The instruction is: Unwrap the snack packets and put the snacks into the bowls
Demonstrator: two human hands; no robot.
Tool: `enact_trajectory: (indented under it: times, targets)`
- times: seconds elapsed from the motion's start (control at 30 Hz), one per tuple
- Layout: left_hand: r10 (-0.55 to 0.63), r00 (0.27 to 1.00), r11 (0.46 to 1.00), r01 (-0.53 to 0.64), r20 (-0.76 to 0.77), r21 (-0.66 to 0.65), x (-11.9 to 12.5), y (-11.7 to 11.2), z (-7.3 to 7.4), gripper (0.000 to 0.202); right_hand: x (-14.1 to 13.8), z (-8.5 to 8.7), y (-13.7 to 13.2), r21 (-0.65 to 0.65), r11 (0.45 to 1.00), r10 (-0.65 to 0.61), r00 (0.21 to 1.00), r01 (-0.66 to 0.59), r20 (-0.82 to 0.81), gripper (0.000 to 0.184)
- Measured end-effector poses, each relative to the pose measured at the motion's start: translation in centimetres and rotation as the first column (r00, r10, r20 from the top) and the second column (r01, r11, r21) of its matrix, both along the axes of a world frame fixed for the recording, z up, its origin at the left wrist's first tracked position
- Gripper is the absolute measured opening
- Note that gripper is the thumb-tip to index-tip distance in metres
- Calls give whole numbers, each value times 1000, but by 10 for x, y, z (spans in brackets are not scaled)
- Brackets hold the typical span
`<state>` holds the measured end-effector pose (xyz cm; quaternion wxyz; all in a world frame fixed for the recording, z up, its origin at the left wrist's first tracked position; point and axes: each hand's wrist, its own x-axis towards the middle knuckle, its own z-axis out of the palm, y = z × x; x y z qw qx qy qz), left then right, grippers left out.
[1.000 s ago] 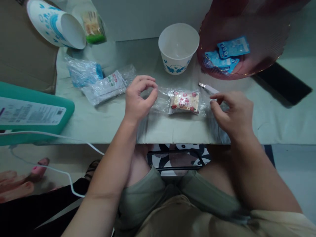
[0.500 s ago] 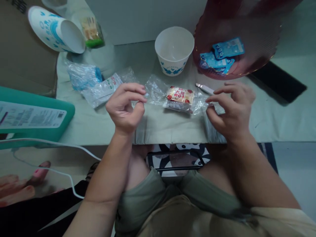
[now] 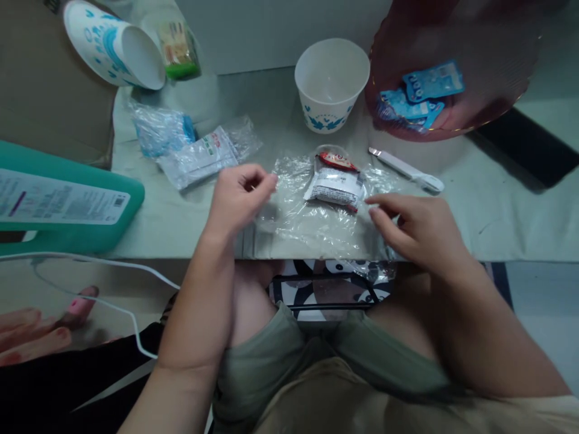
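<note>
A small snack packet (image 3: 335, 182) lies back side up on a sheet of clear plastic wrap (image 3: 307, 220) spread over the table's front edge (image 3: 181, 244). My left hand (image 3: 238, 197) is curled, its fingertips pinching the wrap's left edge. My right hand (image 3: 418, 228) rests at the wrap's right edge, thumb and fingers closed on the film. The packet sits between my two hands, touched by neither.
Behind the packet stand a white paper cup (image 3: 332, 84) and a red bowl (image 3: 479, 48) holding blue sachets (image 3: 423, 93). A white tool (image 3: 407, 172) lies to the right. Plastic bags (image 3: 199, 155), a tipped cup (image 3: 115, 45) and a teal box (image 3: 63, 205) lie to the left. Another person's fingers (image 3: 36, 328) show at lower left.
The wrap has been pulled toward me and opened out flat. The packet has turned over, its printed face now down. Both hands moved nearer the table's edge.
</note>
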<state>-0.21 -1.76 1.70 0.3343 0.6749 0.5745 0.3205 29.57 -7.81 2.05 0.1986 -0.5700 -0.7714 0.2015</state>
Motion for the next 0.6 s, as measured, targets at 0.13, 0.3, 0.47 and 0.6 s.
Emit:
enact_trajectory:
  times: [0.13,0.3,0.47,0.6]
  targets:
    - [188,967,981,-192,-173,-2,2,13,-21,34,-9,-15,11,221,972,-68,995,84,-79,33]
    - [157,941,984,-175,-300,-33,12,14,-27,32,-29,-30,25,191,980,69,996,-58,-53,72]
    - [39,990,992,-55,-136,-111,23,15,-22,8,-46,-34,38,123,992,41,999,-37,-34,71]
    - [117,993,990,-116,8,-78,29,18,-20,8,-46,-36,43,149,989,35,992,-17,-122,67]
